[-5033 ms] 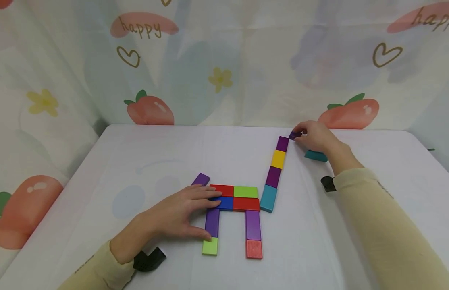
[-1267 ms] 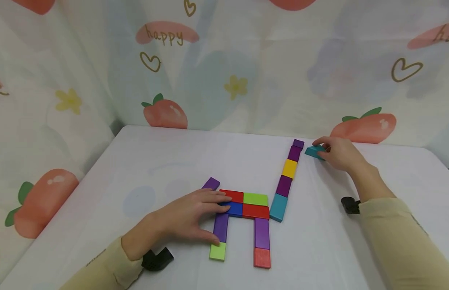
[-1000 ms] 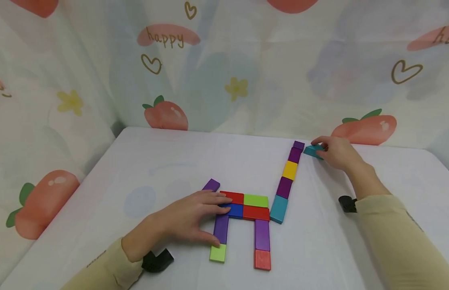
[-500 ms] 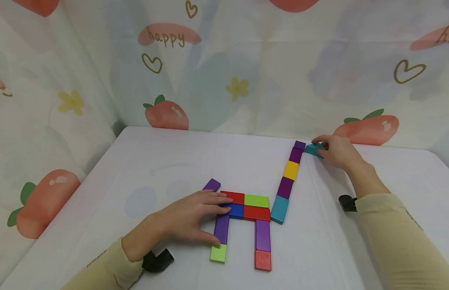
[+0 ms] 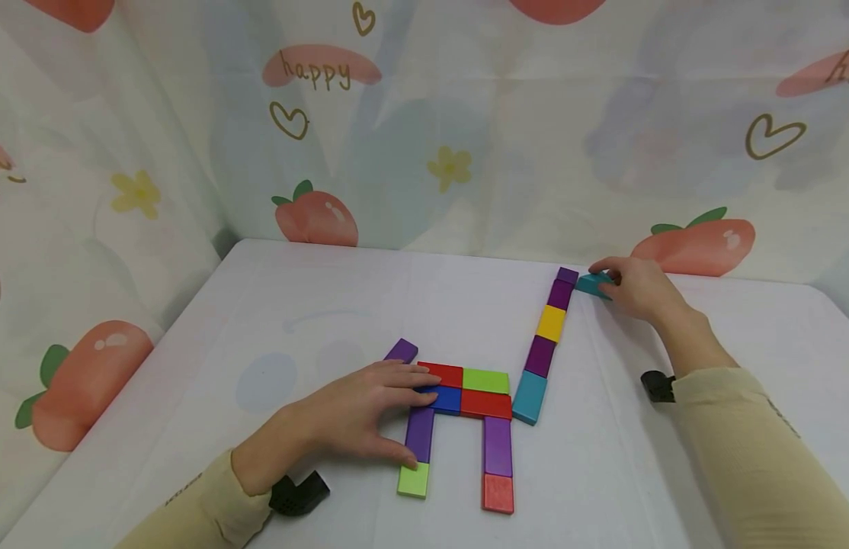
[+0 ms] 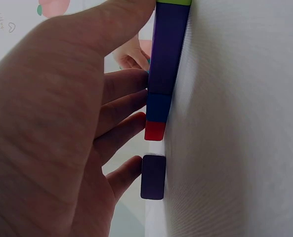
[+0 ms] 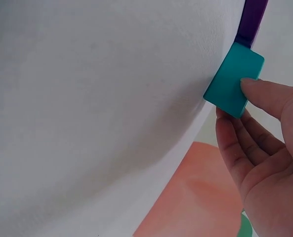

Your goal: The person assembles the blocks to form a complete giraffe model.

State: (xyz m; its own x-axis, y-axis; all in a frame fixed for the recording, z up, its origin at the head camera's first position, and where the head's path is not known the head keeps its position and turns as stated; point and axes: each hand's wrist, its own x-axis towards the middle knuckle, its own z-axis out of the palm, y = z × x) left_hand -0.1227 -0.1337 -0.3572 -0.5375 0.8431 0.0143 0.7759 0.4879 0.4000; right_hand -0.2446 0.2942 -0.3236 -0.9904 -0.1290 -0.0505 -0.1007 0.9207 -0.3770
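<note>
In the head view, my right hand (image 5: pixel 639 288) pinches a teal block (image 5: pixel 592 284) between thumb and fingers. That block's end meets a small purple block (image 5: pixel 568 275) at the far end of a slanting column; the right wrist view shows the teal block (image 7: pixel 233 79) against a purple one (image 7: pixel 252 22). My left hand (image 5: pixel 349 408) rests with extended fingers on the red block (image 5: pixel 445 374) and blue block (image 5: pixel 448 399), its thumb on a lime block (image 5: pixel 414 482). Beneath the palm, part of a tilted purple block (image 5: pixel 402 351) is hidden.
The column also holds a yellow block (image 5: pixel 551 324) and a lower teal block (image 5: pixel 530 396). Two purple legs, one ending in a coral block (image 5: pixel 498 493), extend toward me from the central blocks. A printed curtain (image 5: pixel 534 152) hangs behind the white table (image 5: pixel 315 297).
Five seconds ago my right hand held the small purple block; it now tops the column. The teal block, then lying apart, has been taken up and brought beside it. My left hand stays put.
</note>
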